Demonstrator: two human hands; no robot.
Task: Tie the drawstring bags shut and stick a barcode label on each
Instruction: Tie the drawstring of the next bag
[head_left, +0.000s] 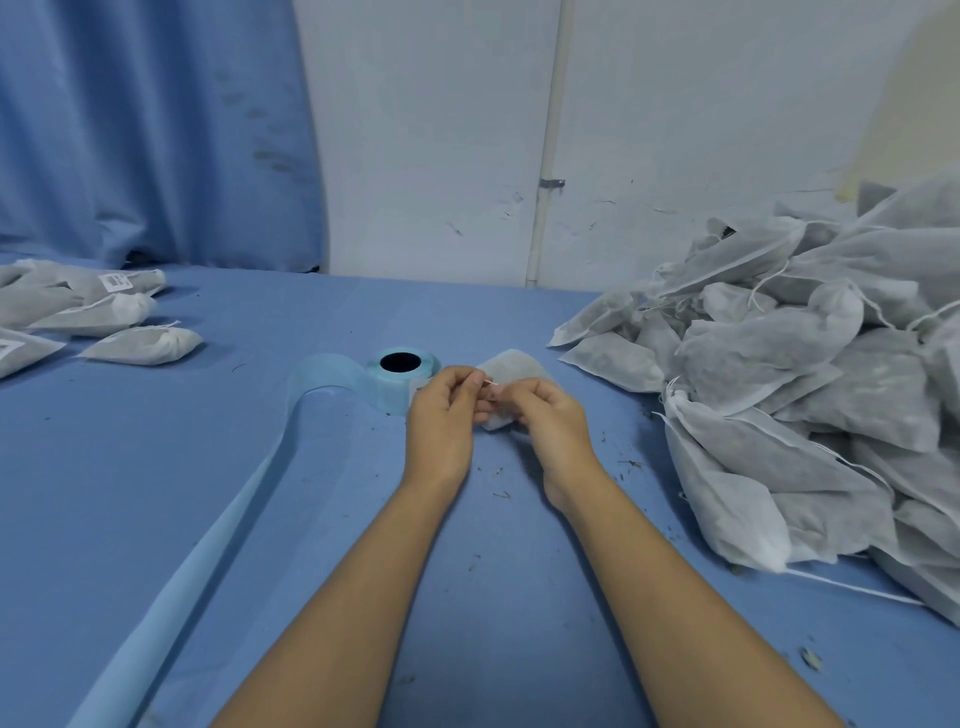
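From the head camera, both forearms reach forward over the blue-covered table (519, 597), and the hands meet near its middle. The left hand (447, 410) is curled, back of the hand upward, its thumb and forefinger closed in a pinch on a thin white drawstring (491, 383). The right hand (545, 410) is curled too, its fingers bunched tight at the other end of that short stretch of string; whether they also grip the bag's neck cannot be told, since the fingertips are turned away. The string runs nearly level between the two hands.

The small bag (511, 366), white mesh with dark filling, lies on the table just beyond and partly under the right hand. Only its far corner and a bit of its near edge show.

Just left of the hands stands the label roll (402, 374), pale blue with a dark core; its backing strip (208, 519) loops away and trails toward the near left edge of the table. To the right rises a heap of bags (805, 389) with loose strings hanging out. At the far left lie the finished bags (104, 312), necks gathered, one showing a barcode label (117, 282). Behind them hangs a blue curtain (156, 130) beside a white wall (426, 130) with a pipe (545, 156). Dark crumbs dot the cloth near the wrists.
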